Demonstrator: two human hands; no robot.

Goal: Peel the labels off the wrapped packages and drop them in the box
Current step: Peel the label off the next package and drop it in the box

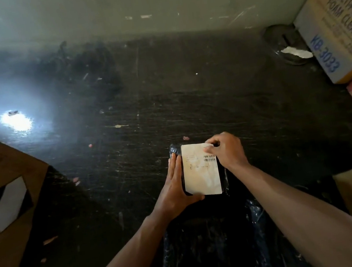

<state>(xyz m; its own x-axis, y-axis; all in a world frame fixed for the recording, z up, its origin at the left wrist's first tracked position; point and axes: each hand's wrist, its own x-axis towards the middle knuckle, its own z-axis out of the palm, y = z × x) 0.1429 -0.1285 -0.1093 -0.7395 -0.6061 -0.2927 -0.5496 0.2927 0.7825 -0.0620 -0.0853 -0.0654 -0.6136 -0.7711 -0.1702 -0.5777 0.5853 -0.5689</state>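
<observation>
1. A person's two bare forearms reach forward over a dark, scratched desk (187, 91) seen from above.
2. Near the middle of the view lies a small package (222, 172) wrapped in black plastic, with a pale paper label (200, 175) covering most of its top face. A barcode is printed near the label's right edge.
3. The left hand (175, 185) lies flat along the package's left side, fingers (175, 162) straight and released, thumb tucked under the near left corner, steadying it.
4. The right hand (226, 151) is at the far right corner of the label, its fingers (209, 148) pinched together on the label's edge there. Whether the corner has lifted cannot be told.
5. A larger sheet of black plastic wrap (208, 252) lies between the forearms, at the near edge of the desk, touching the package.
6. An open brown cardboard box (13, 210) sits at the left edge, well apart from the hands, with bare desk between.
7. Stacked printed cartons (336, 29) line the right edge, close beside the right forearm.
8. The far half of the desk is open up to a pale wall (132, 9); a bright glare spot (15, 120) shines at the far left.
</observation>
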